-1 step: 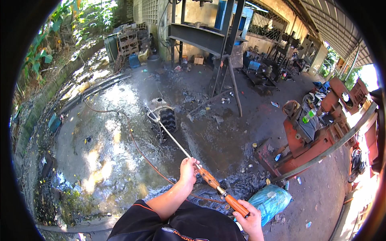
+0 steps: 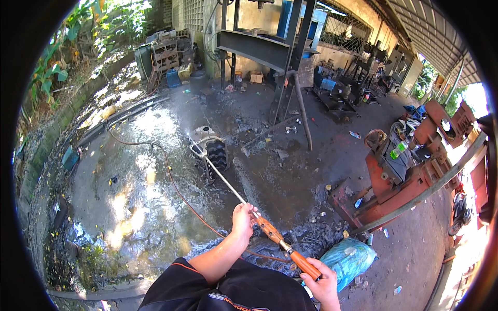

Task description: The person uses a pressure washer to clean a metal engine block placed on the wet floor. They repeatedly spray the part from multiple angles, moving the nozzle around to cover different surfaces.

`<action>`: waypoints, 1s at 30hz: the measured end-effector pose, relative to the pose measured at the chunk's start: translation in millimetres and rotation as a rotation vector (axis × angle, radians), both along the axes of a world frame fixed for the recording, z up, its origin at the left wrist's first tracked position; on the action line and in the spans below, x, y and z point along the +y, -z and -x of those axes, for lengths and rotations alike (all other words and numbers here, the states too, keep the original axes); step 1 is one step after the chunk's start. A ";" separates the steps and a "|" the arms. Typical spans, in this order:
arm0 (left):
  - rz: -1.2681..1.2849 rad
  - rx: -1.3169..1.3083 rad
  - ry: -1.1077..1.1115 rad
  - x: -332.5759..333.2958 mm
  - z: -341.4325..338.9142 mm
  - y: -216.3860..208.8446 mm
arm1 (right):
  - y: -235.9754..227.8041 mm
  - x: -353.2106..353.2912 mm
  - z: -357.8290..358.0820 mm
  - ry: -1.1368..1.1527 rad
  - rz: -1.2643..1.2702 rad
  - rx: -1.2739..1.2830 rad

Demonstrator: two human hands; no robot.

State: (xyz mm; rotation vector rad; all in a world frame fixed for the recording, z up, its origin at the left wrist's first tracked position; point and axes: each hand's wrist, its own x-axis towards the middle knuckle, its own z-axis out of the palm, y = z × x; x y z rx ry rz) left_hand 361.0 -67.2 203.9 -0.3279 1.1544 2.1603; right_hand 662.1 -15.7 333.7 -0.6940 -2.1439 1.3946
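Note:
A spray lance with a long metal tube and an orange-brown grip runs diagonally ahead of me. My left hand is closed around it where the tube meets the grip. Farther back, my right hand wraps round the rear end of the handle. The lance's tip reaches a metal machine casing on the wet floor, with a dark, ribbed part on its right side. A fine spray shows at the tip. I cannot tell what machine the casing belongs to.
A reddish-brown hose curves over the wet concrete and passes under the lance. By my right hand lies a blue-green plastic sack. Rusty red machinery stands at right, a dark steel frame at the back. A wooden pole leans there.

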 end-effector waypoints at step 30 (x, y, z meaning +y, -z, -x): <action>0.007 -0.023 0.036 3.9 3.7 -2.5 | -2.0 2.6 2.9 -0.004 0.028 -0.017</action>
